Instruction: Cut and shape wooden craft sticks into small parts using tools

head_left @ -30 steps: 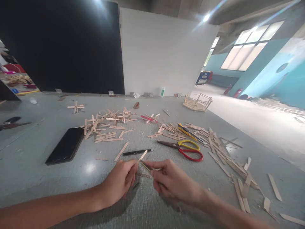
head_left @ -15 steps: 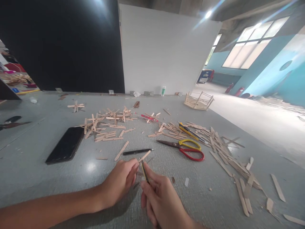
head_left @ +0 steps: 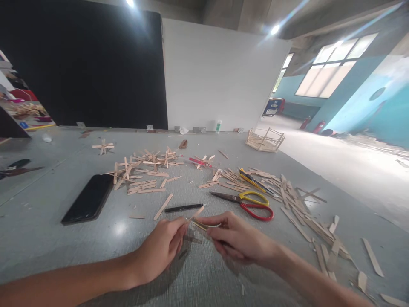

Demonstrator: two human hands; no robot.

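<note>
My left hand (head_left: 164, 246) pinches a thin wooden stick (head_left: 195, 213) just above the grey table (head_left: 47, 238). My right hand (head_left: 238, 238) grips a small knife (head_left: 204, 225), whose blade meets the stick near my left fingertips. Both hands are close together at the table's near middle. A black pen (head_left: 184, 208) lies just beyond them, with a loose flat stick (head_left: 163, 206) to its left.
Red-and-yellow scissors (head_left: 252, 204) and a yellow utility knife (head_left: 252, 180) lie to the right among scattered wooden sticks (head_left: 303, 209). A black phone (head_left: 89, 198) lies at the left. More stick piles (head_left: 143, 170) and a stick-built frame (head_left: 265, 138) sit farther back.
My right hand dropped low and close half a second ago, then swung back to the right with the knife at the stick. My left hand has barely moved.
</note>
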